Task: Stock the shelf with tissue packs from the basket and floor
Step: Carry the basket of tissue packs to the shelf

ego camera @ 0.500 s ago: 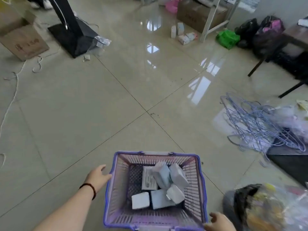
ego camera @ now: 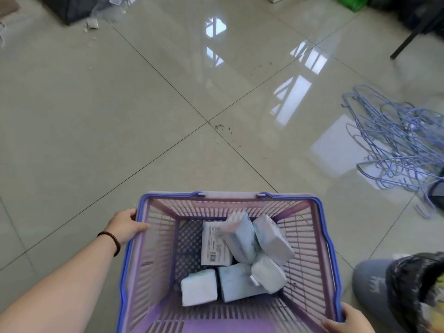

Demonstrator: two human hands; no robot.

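Note:
A purple plastic basket [ego camera: 310, 251] with a blue rim is held low over the tiled floor at the bottom centre. Inside lie several pale blue and white tissue packs [ego camera: 241, 237], piled toward its right side; one flat white pack [ego camera: 213, 246] shows a printed label. My left hand [ego camera: 126, 225] grips the basket's left rim near the far corner, thumb inside the wall. My right hand [ego camera: 346, 320] holds the near right corner of the rim. No shelf is in view.
A tangle of blue wire hangers [ego camera: 396, 143] lies on the floor at right. A black bag [ego camera: 415, 289] over grey fabric sits at bottom right. A dark stand base [ego camera: 69, 8] with scraps is at top left, a table leg [ego camera: 408, 42] at top right.
The view has tilted down and come closer, so the basket looks larger. My left hand has closed onto the left rim; before it hovered just beside it.

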